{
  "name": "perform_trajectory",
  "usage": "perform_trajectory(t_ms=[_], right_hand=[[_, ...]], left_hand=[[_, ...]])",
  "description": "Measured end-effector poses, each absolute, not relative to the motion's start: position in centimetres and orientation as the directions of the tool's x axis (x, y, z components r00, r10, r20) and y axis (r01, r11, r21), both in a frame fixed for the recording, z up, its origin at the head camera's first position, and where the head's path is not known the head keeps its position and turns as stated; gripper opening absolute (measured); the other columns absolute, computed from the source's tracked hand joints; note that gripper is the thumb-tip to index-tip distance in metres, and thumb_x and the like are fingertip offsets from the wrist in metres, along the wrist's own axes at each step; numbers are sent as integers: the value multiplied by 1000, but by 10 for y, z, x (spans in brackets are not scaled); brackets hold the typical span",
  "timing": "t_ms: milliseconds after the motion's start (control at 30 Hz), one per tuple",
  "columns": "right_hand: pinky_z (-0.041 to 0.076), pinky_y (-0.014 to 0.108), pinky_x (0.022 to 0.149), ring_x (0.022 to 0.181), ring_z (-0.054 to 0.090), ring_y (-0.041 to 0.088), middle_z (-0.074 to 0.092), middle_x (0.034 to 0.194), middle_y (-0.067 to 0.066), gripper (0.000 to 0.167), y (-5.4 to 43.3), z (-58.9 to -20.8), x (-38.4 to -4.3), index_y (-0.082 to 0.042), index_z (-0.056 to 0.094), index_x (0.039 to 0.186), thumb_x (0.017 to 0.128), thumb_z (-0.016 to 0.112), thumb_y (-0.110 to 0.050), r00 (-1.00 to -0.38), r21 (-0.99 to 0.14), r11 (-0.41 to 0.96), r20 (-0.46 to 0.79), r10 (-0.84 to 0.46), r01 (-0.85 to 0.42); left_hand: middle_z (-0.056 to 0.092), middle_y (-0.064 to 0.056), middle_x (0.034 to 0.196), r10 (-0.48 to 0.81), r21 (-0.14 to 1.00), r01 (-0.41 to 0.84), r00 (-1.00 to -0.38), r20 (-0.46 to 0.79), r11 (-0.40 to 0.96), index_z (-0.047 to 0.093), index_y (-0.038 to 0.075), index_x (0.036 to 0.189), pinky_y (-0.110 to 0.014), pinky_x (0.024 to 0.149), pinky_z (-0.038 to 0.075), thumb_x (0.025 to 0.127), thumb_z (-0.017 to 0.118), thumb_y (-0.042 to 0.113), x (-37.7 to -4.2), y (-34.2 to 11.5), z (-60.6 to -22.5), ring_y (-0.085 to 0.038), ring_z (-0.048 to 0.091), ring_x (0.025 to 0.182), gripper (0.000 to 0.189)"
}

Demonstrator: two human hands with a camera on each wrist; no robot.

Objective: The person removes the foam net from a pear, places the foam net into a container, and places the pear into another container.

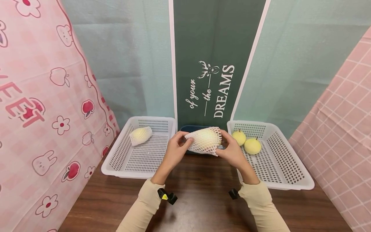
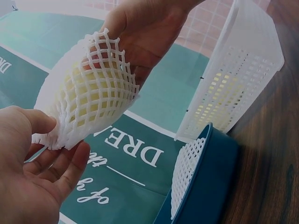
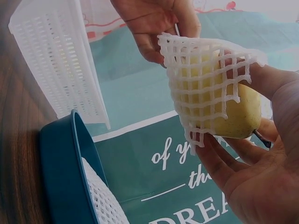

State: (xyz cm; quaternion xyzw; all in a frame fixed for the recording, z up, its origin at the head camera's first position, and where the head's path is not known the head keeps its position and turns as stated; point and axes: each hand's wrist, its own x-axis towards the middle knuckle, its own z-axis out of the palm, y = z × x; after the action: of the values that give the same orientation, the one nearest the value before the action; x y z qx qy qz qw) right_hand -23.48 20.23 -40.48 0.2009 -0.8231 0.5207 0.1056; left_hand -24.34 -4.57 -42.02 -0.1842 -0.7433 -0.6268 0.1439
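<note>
A yellow pear (image 3: 240, 109) sits inside a white foam net sleeve (image 1: 204, 141), lifted between both hands above the table. My left hand (image 1: 177, 149) pinches the gathered end of the sleeve between thumb and fingers. At the other end my right hand (image 1: 233, 151) grips the sleeve's open rim with thumb and fingers. In the right wrist view the pear's dark stem (image 3: 261, 138) and lower part show outside the netting near the right palm. Behind the hands stands a dark blue basin (image 2: 205, 182) with more white foam netting (image 2: 186, 172) in it.
On the left a white basket (image 1: 139, 174) contains one netted pear (image 1: 141, 135). The white basket (image 1: 290, 185) on the right contains two bare pears (image 1: 252, 146). All stand on a brown wooden table (image 1: 200, 206), with cloth hangings (image 1: 130, 64) behind and at both sides.
</note>
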Motion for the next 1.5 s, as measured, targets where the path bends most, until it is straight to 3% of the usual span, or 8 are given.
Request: perform_trajectory(t_ms=[167, 400, 500, 867, 1100, 1333, 1500], right_hand=[[48, 12, 98, 116, 58, 1, 61, 141, 25, 72, 202, -405, -235, 3, 51, 152, 84, 69, 15, -901, -817, 381, 377, -214, -433], [48, 13, 98, 129, 59, 32, 59, 147, 26, 71, 201, -404, -234, 4, 49, 154, 86, 66, 15, -907, -821, 386, 367, -206, -420], [48, 15, 97, 132, 57, 38, 57, 149, 27, 71, 201, -404, -234, 4, 48, 154, 86, 66, 16, -910, -825, 386, 362, -202, -414], [45, 8, 96, 136, 56, 39, 56, 150, 27, 70, 201, -404, -234, 4, 49, 153, 86, 65, 15, -911, -829, 377, 366, -192, -413], [45, 10, 97, 136, 55, 41, 55, 151, 27, 71, 201, -406, -235, 4, 48, 154, 86, 65, 15, -908, -825, 381, 370, -197, -418], [53, 30, 101, 135, 57, 40, 54, 152, 28, 70, 203, -406, -236, 5, 49, 152, 86, 69, 12, -921, -810, 440, 357, -157, -389], [53, 44, 107, 139, 56, 39, 54, 153, 27, 69, 204, -404, -236, 4, 50, 152, 86, 71, 12, -924, -817, 432, 349, -156, -382]], left_hand=[[69, -12, 106, 89, 887, 435, -900, 426, 155, 73, 4, 117, -21, 77, 53, 100, 74, 12, -243, -46, -420, -14, 62, 91, 19], [66, -11, 103, 75, 903, 408, -913, 401, 135, 73, 4, 118, -21, 77, 52, 101, 73, 14, -243, -48, -421, -13, 61, 91, 19], [65, -11, 101, 67, 905, 407, -913, 402, 123, 73, 5, 117, -21, 77, 50, 101, 73, 14, -243, -48, -420, -14, 60, 91, 18], [62, -10, 105, 102, 923, 367, -929, 356, 117, 71, 7, 124, -22, 80, 50, 102, 73, 18, -239, -49, -418, -16, 60, 94, 24], [61, -8, 100, 80, 921, 369, -929, 361, 122, 72, 8, 116, -23, 80, 48, 101, 74, 20, -239, -49, -418, -16, 58, 92, 19], [63, -6, 100, 52, 916, 377, -926, 374, 136, 73, 7, 114, -25, 85, 49, 102, 73, 21, -241, -52, -416, -15, 57, 95, 19], [66, -7, 102, 41, 919, 365, -931, 363, 146, 73, 7, 114, -26, 88, 51, 101, 74, 22, -242, -53, -416, -15, 59, 97, 19]])
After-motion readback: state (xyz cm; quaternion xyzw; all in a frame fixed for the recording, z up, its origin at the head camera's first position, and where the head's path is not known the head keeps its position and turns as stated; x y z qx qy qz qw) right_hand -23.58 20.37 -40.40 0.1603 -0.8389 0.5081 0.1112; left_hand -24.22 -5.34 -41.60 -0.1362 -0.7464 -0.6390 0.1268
